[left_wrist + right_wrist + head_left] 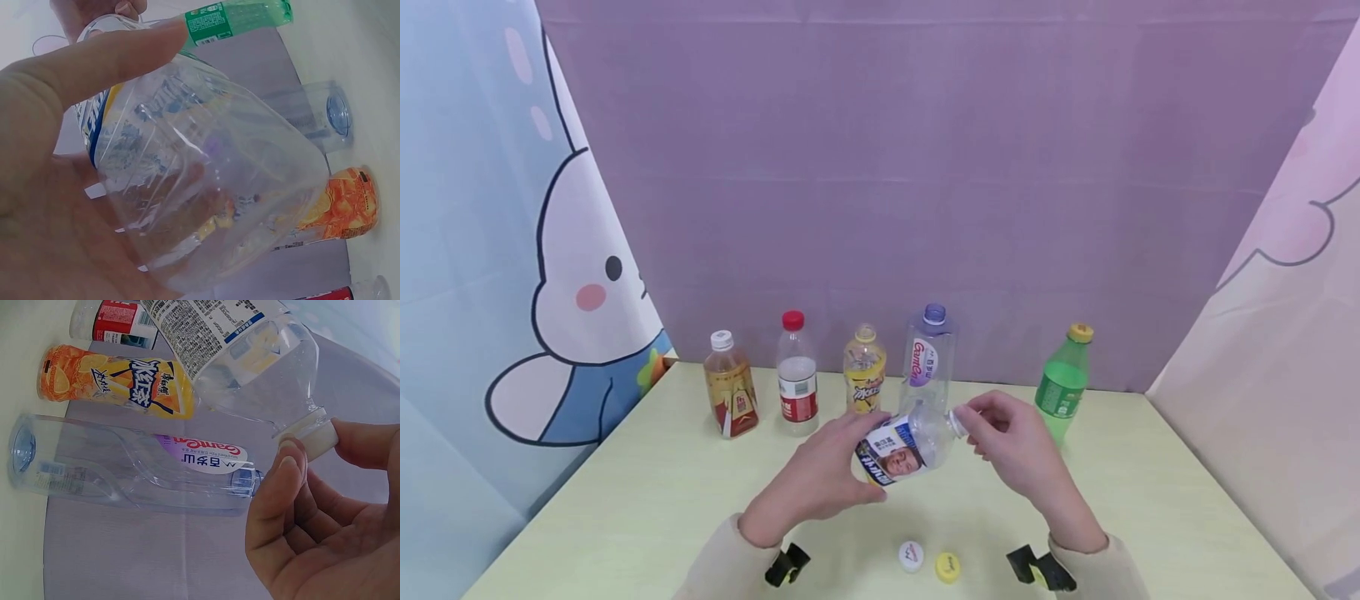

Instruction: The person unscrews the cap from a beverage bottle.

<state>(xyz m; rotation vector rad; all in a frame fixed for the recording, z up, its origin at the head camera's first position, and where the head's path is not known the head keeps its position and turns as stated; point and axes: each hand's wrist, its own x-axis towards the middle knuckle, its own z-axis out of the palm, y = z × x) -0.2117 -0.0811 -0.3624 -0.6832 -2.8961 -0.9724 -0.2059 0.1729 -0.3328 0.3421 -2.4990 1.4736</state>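
My left hand [827,467] grips a clear plastic bottle [891,454] with a blue and white label showing a printed face. The bottle is tilted above the table, its neck pointing right and upward. At that neck, my right hand [1018,442] pinches a white cap [319,439] between thumb and fingers. In the right wrist view the cap sits over the bottle's mouth. The left wrist view shows the bottle's bare lower body [237,181], with the thumb laid across its side.
Along the table's back stand an amber bottle [730,396] with white cap, a red-capped bottle [797,383], an uncapped yellow-labelled bottle [865,375], a tall uncapped bluish bottle [928,358] and a green bottle [1063,387]. Loose white [911,556] and yellow [947,567] caps lie in front.
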